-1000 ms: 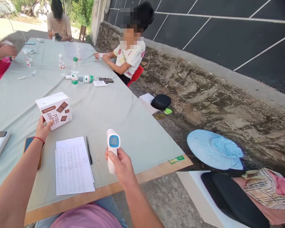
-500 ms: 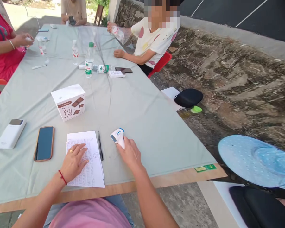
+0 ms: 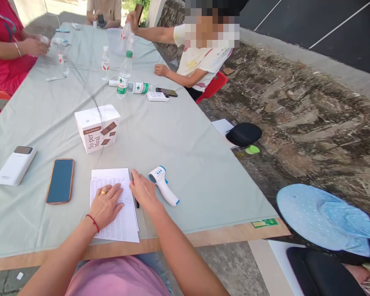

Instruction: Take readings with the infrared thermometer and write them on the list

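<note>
My left hand (image 3: 106, 205) lies flat with fingers stretched out on printed sheets of paper (image 3: 123, 230), which are covered in rows of figures. Just right of the sheets, my right hand (image 3: 142, 190) has its fingers closed round a black pen (image 3: 137, 203) that lies along the paper's edge. Much of the pen is hidden under the hand. A white and blue infrared thermometer (image 3: 165, 187) rests on the tablecloth to the right of that hand, not touched by it. Left of the papers lies a phone (image 3: 60, 181) in a brown case.
A white power bank (image 3: 16, 166) lies at the left, and a Super Meal box (image 3: 97, 130) stands beyond the papers. Water bottles (image 3: 123, 80), one lying down, are further back. Several people sit round the table; one person (image 3: 203, 61) at the right holds up a bottle.
My right hand has let go of the thermometer, leaving it on the table, and has moved left onto the pen. The person at the right has raised an arm with a bottle.
</note>
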